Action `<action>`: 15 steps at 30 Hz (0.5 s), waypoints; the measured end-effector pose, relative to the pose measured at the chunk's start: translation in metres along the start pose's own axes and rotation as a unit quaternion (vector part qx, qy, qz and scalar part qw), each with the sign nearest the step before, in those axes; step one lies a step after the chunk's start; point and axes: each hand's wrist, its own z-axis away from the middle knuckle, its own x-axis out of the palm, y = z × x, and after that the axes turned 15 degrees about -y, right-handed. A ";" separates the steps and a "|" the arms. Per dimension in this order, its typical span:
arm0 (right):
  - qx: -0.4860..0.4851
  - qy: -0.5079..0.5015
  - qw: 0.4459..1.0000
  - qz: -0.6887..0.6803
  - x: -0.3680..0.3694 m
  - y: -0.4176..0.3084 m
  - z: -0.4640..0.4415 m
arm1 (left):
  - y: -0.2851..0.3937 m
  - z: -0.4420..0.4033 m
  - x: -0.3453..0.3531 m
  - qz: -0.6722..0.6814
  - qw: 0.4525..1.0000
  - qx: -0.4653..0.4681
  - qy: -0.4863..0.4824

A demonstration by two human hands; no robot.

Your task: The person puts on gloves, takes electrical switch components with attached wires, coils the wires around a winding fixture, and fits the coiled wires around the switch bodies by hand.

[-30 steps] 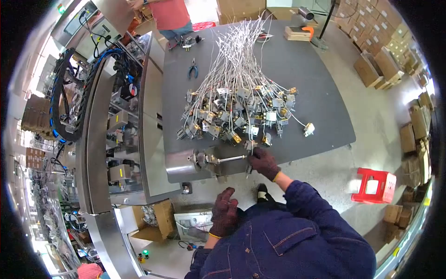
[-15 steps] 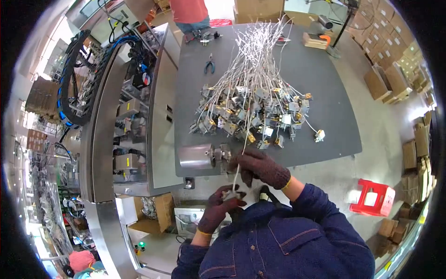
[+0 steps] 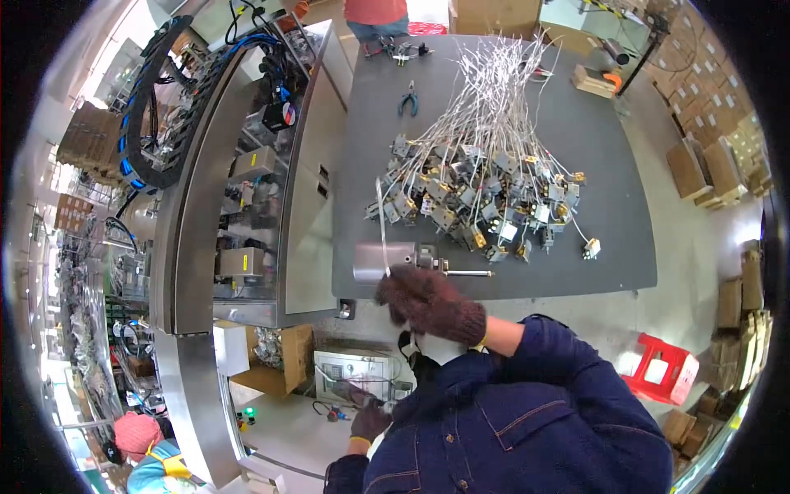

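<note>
My right hand (image 3: 432,306), in a dark knitted glove, is closed around a white wire (image 3: 383,226) in front of the table's near edge. The wire's upper part stands up past the fist and leans slightly left. Behind that hand lies a metal cylinder (image 3: 380,258) with a fitting and a thin rod (image 3: 469,273) pointing right. My left hand (image 3: 370,421), gloved too, is low beside my body; its fingers are blurred and partly hidden, so what it holds cannot be made out. Several small box-shaped parts (image 3: 494,206) with long white wires are heaped on the dark tabletop (image 3: 605,206).
Pliers (image 3: 409,100) and other tools (image 3: 403,51) lie farther back. A metal cabinet (image 3: 309,239) borders the table's left side. A red stool (image 3: 661,368) stands at right, and an open carton (image 3: 298,358) below left. Another person (image 3: 376,16) is beyond the table.
My right hand has moved slightly left and down with the wire, whose upper part now leans left. My left hand has dropped away from it, downward. The view has shifted, moving the table rightward.
</note>
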 end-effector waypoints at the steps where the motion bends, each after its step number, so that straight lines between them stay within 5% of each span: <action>1: 0.000 0.001 1.000 0.001 0.006 0.011 -0.005 | 0.017 0.015 -0.016 0.077 0.997 0.013 -0.022; 3: 0.135 -0.006 0.975 -0.174 0.018 0.045 -0.017 | 0.006 0.034 -0.009 -0.020 0.997 -0.073 0.035; 4: 0.081 -0.001 0.963 -0.258 0.023 0.054 -0.014 | -0.007 0.040 -0.009 -0.020 0.996 -0.073 0.036; 6: 0.065 -0.058 0.947 -0.310 0.027 0.075 0.001 | -0.037 0.055 -0.007 -0.067 0.986 -0.096 -0.121; 7: 0.046 -0.110 0.925 -0.361 0.030 0.082 0.011 | -0.037 0.064 -0.012 -0.067 0.985 -0.097 -0.125; 11: 0.114 -0.074 0.931 -0.338 0.028 0.087 0.029 | -0.034 0.079 -0.017 -0.195 0.934 -0.150 -0.260; 12: -0.098 -0.036 0.994 0.036 0.010 0.085 0.031 | -0.038 0.081 -0.011 -0.204 0.916 -0.171 -0.301; 13: -0.293 0.009 0.868 0.401 -0.008 0.083 0.034 | -0.043 0.084 -0.004 -0.202 0.916 -0.172 -0.303; 15: -0.112 0.061 0.937 0.325 -0.041 0.062 0.048 | -0.045 0.085 0.004 -0.159 0.926 -0.172 -0.297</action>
